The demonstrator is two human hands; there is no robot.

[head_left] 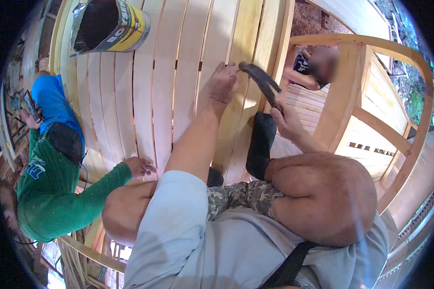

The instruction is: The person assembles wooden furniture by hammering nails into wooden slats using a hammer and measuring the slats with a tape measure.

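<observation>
On my feed the L hand (220,86) is out at the end of a near-straight arm, low over the pale slatted wooden bench (166,62), fingers bunched together; can't tell if they're pinching anything. R hand (288,123) is by the bench's R edge, elbow bent, fingers curled round the handle of the dark metal claw hammer (260,79); its head is over the slats inside that edge, face just beside the L fingertips. R side's tight: black-socked foot (261,147) sits nr the same edge, just below the handle. More room to L: several slats btwn L hand and the yellow-and-white cylindrical paint can (128,29), nr bench's upper L corner. Co-worker's green-sleeved arm (99,195) reaches in at the bench's near edge, w/ that hand (140,167) low by the slats.
</observation>
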